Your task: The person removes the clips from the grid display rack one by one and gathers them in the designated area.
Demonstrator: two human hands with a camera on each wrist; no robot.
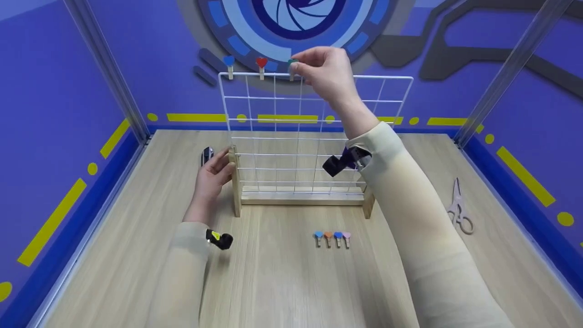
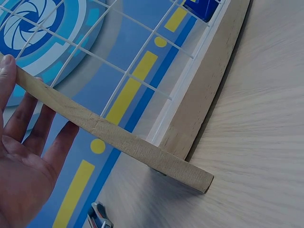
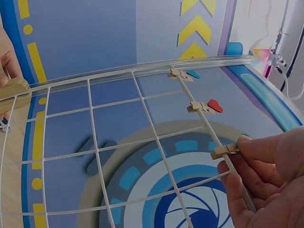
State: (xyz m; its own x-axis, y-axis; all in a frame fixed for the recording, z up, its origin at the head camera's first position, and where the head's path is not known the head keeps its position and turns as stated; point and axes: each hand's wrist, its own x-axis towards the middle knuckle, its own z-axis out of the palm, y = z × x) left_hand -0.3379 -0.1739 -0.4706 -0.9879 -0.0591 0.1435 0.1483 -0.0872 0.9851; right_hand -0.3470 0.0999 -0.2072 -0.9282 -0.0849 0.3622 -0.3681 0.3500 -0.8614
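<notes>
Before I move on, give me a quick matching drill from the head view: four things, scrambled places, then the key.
Things:
1. red heart clip
2. green heart clip
3. pink heart clip
4. scissors

Places:
A. on the table, right of the rack
B. pinched in the right grip
C. on the table, in front of the rack
D. second from left on top of the rack

Pairs: 1-D, 2-B, 3-C, 4-A

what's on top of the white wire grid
A blue heart clip, a red heart clip and a green-topped clip pinched by the right hand. That hand covers part of the top bar in the head view.
</notes>
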